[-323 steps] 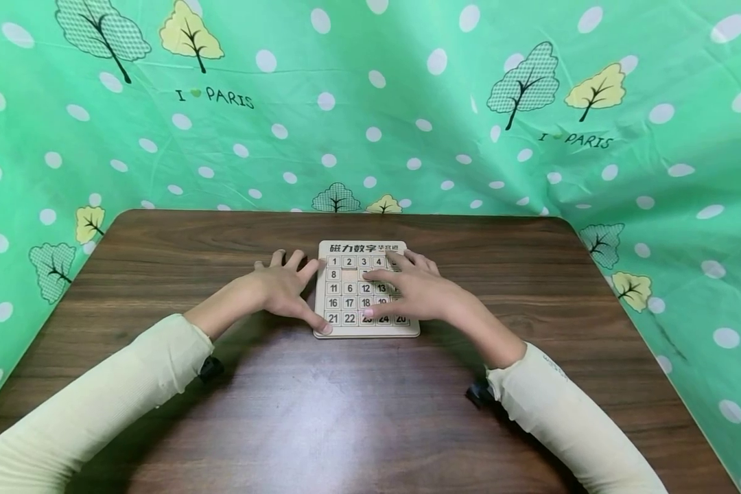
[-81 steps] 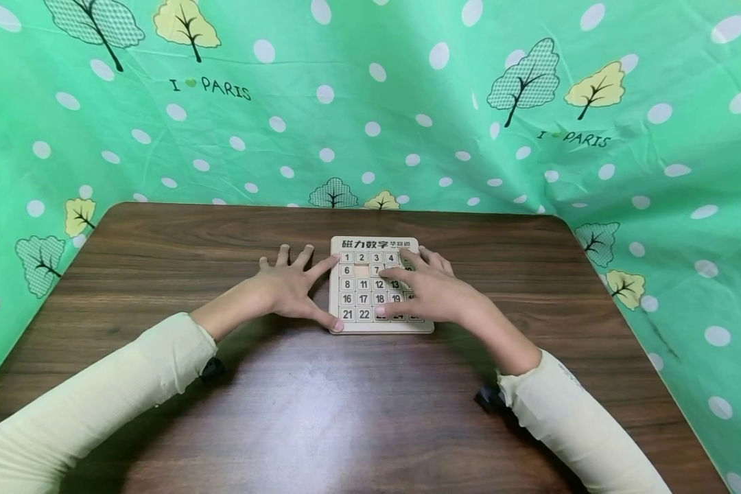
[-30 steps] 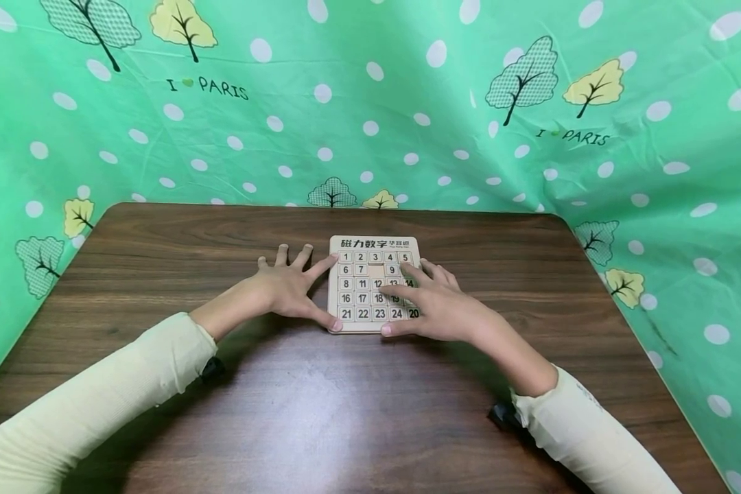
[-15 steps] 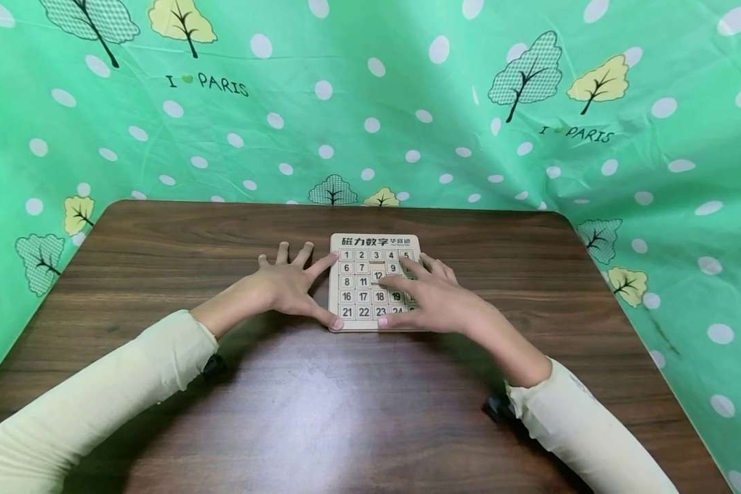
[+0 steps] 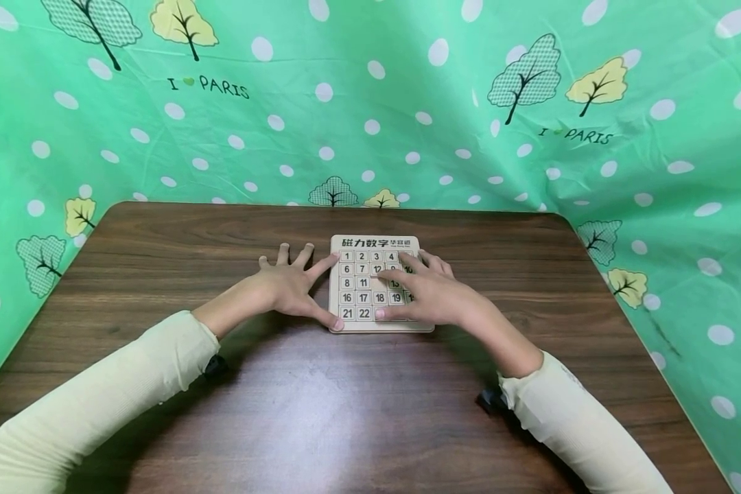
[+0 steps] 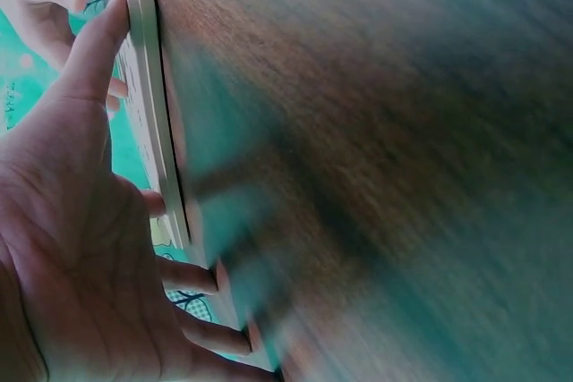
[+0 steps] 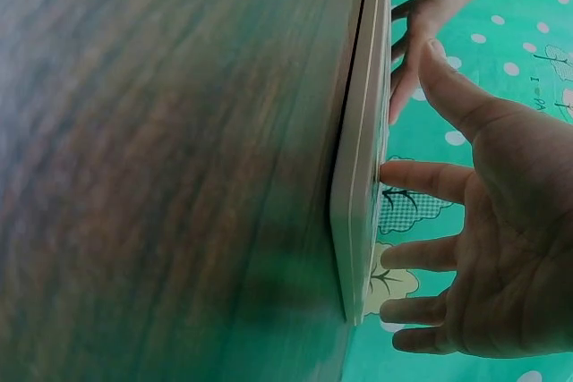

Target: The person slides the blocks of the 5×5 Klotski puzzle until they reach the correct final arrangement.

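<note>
A pale number sliding puzzle (image 5: 385, 326) lies flat on the brown table, with rows of numbered square tiles. Tile 12 (image 5: 378, 269) sits in the second row, right of 7, and a bare slot shows just below it. My left hand (image 5: 282, 287) spreads its fingers along the left side; its thumb rests on the near left corner and its index fingertip touches the far left edge. Over the right half is my right hand (image 5: 440, 293), its index fingertip at tile 12's lower edge. In the right wrist view its thumb (image 7: 452, 91) stands off the board. The right hand hides several tiles.
The dark wood-grain table (image 5: 296, 412) reaches out on all sides of the puzzle. Behind and beside it hangs a green dotted curtain (image 5: 370, 103) with printed trees. Black straps (image 5: 490, 401) show under the pale sleeves (image 5: 568, 412).
Over the seconds tiles 6, 8 and 11 changed places, then 7 slid left. In the last second my right index finger moved tile 12 up a row; the gap dropped below it. My left hand stayed.
</note>
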`<state>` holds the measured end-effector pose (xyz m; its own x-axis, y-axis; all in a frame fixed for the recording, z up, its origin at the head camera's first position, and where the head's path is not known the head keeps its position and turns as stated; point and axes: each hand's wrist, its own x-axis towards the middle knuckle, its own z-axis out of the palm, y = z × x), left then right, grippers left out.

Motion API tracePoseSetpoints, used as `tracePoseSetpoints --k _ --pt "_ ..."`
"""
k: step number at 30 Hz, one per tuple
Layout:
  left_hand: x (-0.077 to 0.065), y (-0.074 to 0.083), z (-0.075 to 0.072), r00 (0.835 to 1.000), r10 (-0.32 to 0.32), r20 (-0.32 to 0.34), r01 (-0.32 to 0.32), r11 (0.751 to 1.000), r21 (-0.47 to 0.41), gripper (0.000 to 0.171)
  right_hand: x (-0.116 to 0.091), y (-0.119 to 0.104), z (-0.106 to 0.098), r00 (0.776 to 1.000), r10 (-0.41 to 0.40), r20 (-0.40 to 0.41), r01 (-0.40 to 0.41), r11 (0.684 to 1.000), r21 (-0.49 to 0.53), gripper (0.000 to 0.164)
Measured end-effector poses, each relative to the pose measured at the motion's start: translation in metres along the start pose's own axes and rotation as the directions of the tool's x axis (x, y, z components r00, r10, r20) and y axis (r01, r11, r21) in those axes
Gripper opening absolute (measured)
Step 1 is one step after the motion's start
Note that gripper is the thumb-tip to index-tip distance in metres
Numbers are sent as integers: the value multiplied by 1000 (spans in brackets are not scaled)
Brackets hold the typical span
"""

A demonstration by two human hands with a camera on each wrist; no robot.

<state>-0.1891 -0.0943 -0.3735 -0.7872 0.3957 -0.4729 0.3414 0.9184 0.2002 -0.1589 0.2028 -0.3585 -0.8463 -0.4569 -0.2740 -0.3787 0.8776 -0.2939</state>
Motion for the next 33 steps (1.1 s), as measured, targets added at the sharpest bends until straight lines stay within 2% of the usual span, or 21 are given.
tracePoseSetpoints --k 10,15,33 --pt "3 1 0 1000 6 2 -6 1000 6 143 -7 -14 3 998 -54 10 54 999 3 81" --pt "3 1 0 1000 8 4 -8 1000 6 143 -8 -17 3 999 -49 22 49 999 -8 80" --pt "2 0 -1 1000 17 13 -16 1000 -19 141 -19 -1 0 1000 -1 12 1 1000 5 79"
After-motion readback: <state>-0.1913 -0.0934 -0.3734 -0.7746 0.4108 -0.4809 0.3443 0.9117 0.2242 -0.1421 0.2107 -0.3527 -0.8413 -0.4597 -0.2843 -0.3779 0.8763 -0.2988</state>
